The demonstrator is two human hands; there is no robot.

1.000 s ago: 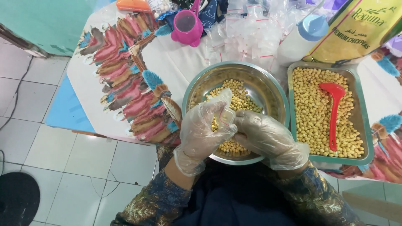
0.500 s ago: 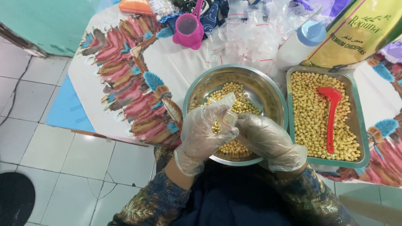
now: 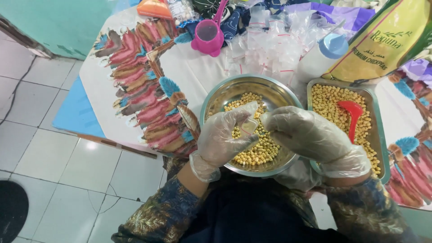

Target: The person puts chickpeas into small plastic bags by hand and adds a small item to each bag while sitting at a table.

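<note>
Two gloved hands are mine, low in the middle of the frame. My left hand (image 3: 225, 135) pinches a small clear bag (image 3: 249, 127) by its top edge, and my right hand (image 3: 310, 135) is curled in beside it, fingertips touching the bag's mouth. The bag hangs just over the round metal bowl (image 3: 216, 96) of yellow chickpeas (image 3: 261, 148).

I think the bag is very light, thin and floppy. It will feel slippery against my plastic gloves. The best place to hold it is the stiff strip at the top, one side in each hand.

The bowl sits close to the table edge near me, so I have little room to pull back. To the right, just beside the bowl, is a metal tray (image 3: 376, 117) of more chickpeas with a red scoop (image 3: 352, 112) lying in it.

Farther up are a pile of empty clear bags (image 3: 270, 45), a pink cup (image 3: 208, 36) and a white bottle with a blue cap (image 3: 321, 54). Left of the bowl the table is open.
</note>
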